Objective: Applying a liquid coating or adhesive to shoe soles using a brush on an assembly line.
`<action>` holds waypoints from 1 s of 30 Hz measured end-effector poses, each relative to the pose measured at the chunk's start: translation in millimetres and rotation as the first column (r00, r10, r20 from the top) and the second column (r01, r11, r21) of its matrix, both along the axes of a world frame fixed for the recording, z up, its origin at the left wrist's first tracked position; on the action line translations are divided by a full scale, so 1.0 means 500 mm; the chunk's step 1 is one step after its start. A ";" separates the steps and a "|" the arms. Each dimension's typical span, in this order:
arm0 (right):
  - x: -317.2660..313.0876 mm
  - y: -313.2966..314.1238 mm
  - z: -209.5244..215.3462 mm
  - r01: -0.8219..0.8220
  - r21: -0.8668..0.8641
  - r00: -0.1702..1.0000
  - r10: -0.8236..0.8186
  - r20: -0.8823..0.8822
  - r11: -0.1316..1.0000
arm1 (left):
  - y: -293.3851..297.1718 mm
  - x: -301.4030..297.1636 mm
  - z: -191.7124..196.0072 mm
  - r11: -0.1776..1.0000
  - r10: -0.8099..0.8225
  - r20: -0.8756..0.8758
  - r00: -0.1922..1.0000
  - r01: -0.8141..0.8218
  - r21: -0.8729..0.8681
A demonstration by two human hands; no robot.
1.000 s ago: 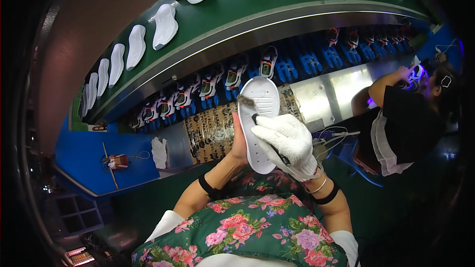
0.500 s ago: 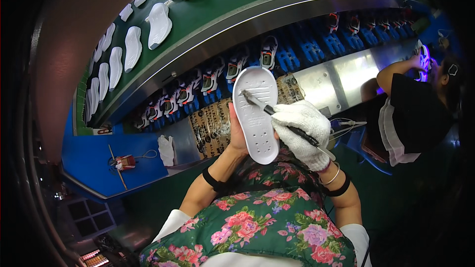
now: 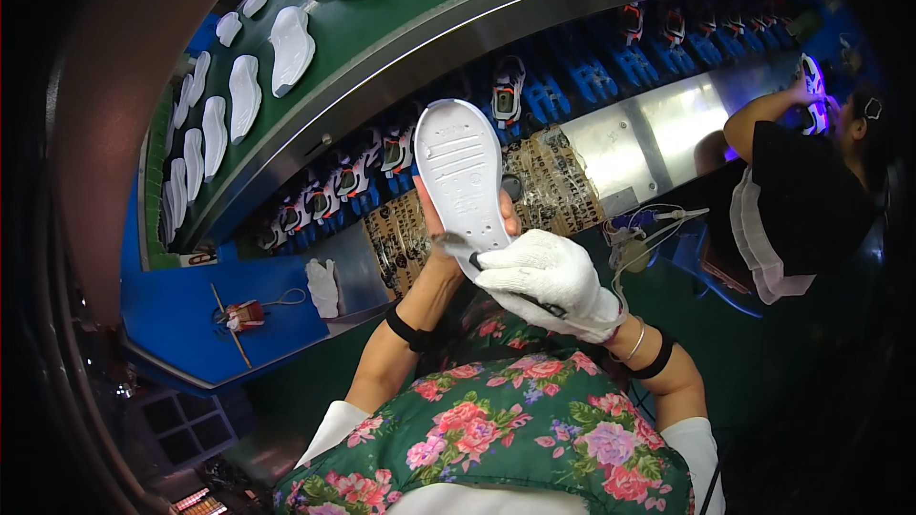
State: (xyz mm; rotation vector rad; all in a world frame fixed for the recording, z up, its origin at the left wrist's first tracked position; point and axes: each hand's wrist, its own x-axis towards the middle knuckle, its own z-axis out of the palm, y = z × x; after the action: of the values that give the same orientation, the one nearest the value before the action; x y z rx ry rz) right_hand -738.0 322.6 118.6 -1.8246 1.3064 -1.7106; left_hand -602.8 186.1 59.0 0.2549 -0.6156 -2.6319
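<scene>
A white shoe midsole [image 3: 460,167] stands upright in front of me, its grooved, perforated face toward me. Bare-skinned, my left hand [image 3: 428,215] grips it from behind, with the thumb side at one edge and fingertips at the other. My right hand [image 3: 546,275] wears a white knitted glove and is closed around a black-handled brush. The brush's tip [image 3: 452,244] lies against the lower left edge of the midsole, near the heel end. Most of the brush handle is hidden by the glove.
White midsoles [image 3: 290,50] lie along a green conveyor belt [image 3: 401,2]. Below it, shoe uppers [image 3: 508,93] sit on blue holders. A blue table [image 3: 172,319] at left carries a white glove [image 3: 322,288] and a stick with a red item. A co-worker [image 3: 801,200] handles a shoe at right.
The brush has moved from the upper grooves down to the lower left edge of the midsole. The midsole has shifted left and up, slightly tilted.
</scene>
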 end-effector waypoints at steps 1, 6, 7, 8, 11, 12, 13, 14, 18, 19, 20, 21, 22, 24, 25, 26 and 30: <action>-0.001 0.002 0.001 -0.079 0.030 0.992 0.075 0.100 0.996 | -0.003 0.003 -0.007 1.000 -0.001 0.007 1.000 0.000 0.003; -0.011 -0.001 -0.021 0.094 -0.033 0.994 -0.095 -0.045 0.995 | -0.007 -0.017 0.014 0.997 0.077 0.015 0.997 -0.077 -0.020; -0.001 0.002 -0.023 0.097 -0.077 0.984 -0.108 -0.144 0.992 | -0.008 -0.021 0.019 0.994 0.113 0.024 0.993 -0.113 0.012; 0.006 0.014 -0.021 0.056 -0.038 0.988 -0.060 -0.139 0.998 | -0.012 -0.023 0.018 0.995 0.102 0.028 0.994 -0.102 -0.004; -0.005 0.016 -0.006 -0.186 0.050 0.963 0.172 0.207 0.981 | -0.023 -0.006 0.004 0.995 0.098 0.017 0.995 -0.098 0.024; -0.011 0.020 -0.005 -0.208 0.112 0.941 0.167 0.295 0.972 | -0.028 -0.009 0.000 0.995 0.091 0.027 0.996 -0.091 0.028; -0.020 0.013 -0.007 -0.034 0.048 0.995 0.030 0.096 0.998 | -0.027 -0.006 0.000 0.995 0.093 0.032 0.995 -0.094 0.032; -0.020 0.010 -0.013 0.014 0.032 0.999 -0.015 0.052 0.999 | -0.026 -0.002 0.002 0.996 0.083 0.056 0.995 -0.084 0.015; 0.013 0.027 -0.024 -0.043 0.012 0.992 0.044 -0.122 0.999 | -0.050 -0.007 0.007 0.998 0.002 0.043 0.999 -0.005 0.064; 0.016 0.027 -0.023 -0.106 0.029 0.994 0.107 -0.039 0.994 | -0.053 -0.003 0.006 0.998 -0.048 0.035 0.998 0.046 0.053; 0.010 0.028 -0.018 -0.206 0.074 0.970 0.193 0.147 0.976 | -0.052 -0.001 0.007 0.998 -0.053 0.027 0.998 0.052 0.024; 0.000 0.026 -0.010 -0.312 0.100 0.906 0.264 0.331 0.945 | -0.052 0.003 0.008 0.999 -0.044 0.030 0.999 0.043 0.028; -0.004 0.022 -0.008 -0.250 0.090 0.940 0.219 0.263 0.964 | -0.056 0.006 0.008 0.996 -0.085 0.043 0.995 0.084 0.024; -0.002 0.016 -0.017 -0.060 0.051 0.997 0.058 0.050 0.997 | -0.065 0.004 0.003 0.987 -0.162 0.035 0.986 0.162 0.005; 0.002 0.013 -0.026 0.019 0.010 0.998 -0.018 -0.055 1.000 | -0.065 0.001 0.004 0.979 -0.203 0.050 0.978 0.204 -0.014; 0.009 0.015 -0.037 -0.010 0.006 0.990 0.010 -0.142 1.000 | -0.065 -0.001 0.002 0.976 -0.218 0.045 0.975 0.218 0.013; 0.010 0.013 -0.027 -0.187 0.071 0.978 0.193 -0.083 0.980 | -0.088 0.009 -0.017 0.936 -0.350 0.036 0.936 0.348 0.052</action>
State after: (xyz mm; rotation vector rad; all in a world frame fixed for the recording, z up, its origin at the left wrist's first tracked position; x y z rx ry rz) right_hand -733.0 329.0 105.3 -1.9407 1.1622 -1.4889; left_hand -598.2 142.2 50.7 0.2365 -0.6698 -2.9925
